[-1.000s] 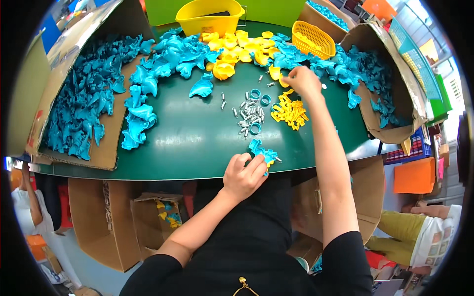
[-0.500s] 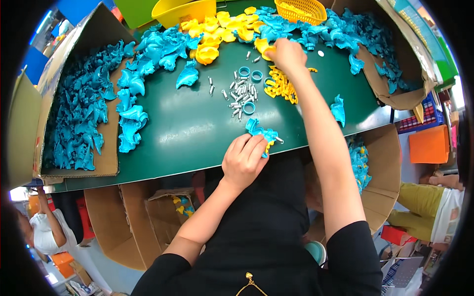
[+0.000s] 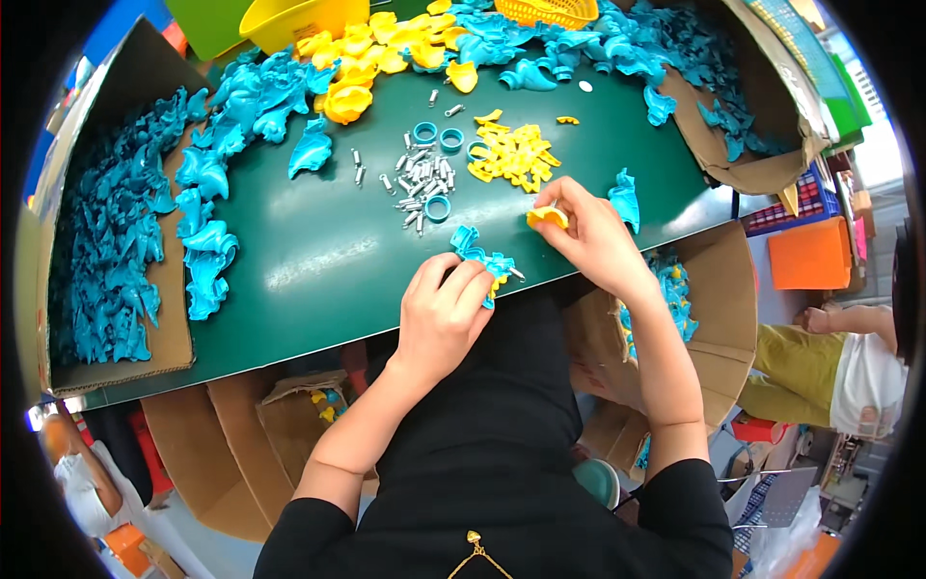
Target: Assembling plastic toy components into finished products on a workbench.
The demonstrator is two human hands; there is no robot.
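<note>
Green worktop [image 3: 289,261] near its front edge carries the left hand [image 3: 439,314], fingers closed on a blue moulded plastic part [image 3: 479,253], beside the right hand [image 3: 593,236], fingers pinching a small yellow plastic piece [image 3: 546,216].

Blue plastic piece [image 3: 479,253] half under left hand [image 3: 442,314]; yellow basket [image 3: 555,10] cut by top edge

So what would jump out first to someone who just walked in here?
Heaps of blue plastic parts flood the left of the green table. Nearer the table's front edge, the left hand grips a blue piece, and the right hand pinches a small yellow part.
</note>
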